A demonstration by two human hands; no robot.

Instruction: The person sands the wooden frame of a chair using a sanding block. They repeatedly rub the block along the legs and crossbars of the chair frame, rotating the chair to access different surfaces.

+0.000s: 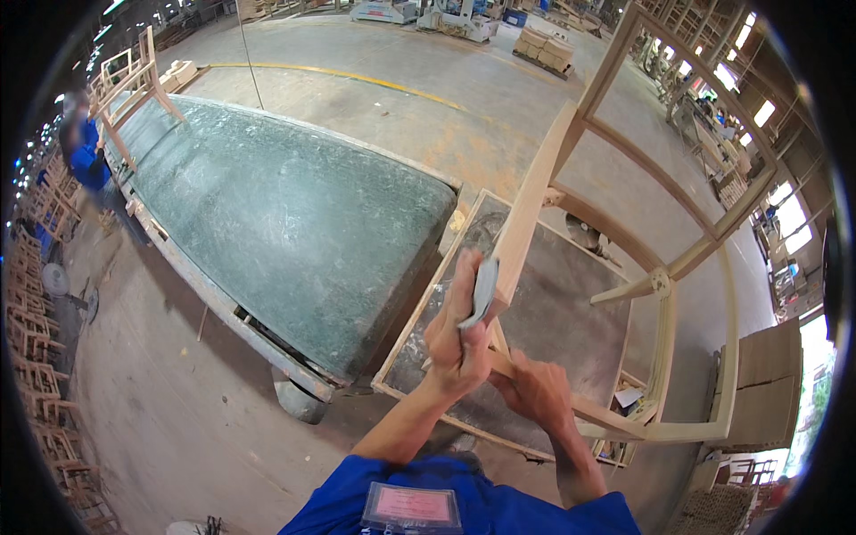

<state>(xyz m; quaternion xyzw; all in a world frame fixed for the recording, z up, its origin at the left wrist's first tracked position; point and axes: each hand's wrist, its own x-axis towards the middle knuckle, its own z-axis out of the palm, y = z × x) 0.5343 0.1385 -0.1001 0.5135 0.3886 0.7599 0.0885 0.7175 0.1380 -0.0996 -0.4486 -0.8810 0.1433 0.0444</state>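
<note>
Smooth, matt wooden chair frame [530,203]

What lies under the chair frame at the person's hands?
A dark bench top shows under the chair frame; parts covered by its wood and the right hand cannot be seen.

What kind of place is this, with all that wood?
Probably a furniture workshop or factory. The left hand holds a grey pad, perhaps sandpaper, against a bare-wood chair frame; more wooden frames crowd the far left, and machines stand across the big floor.
</note>
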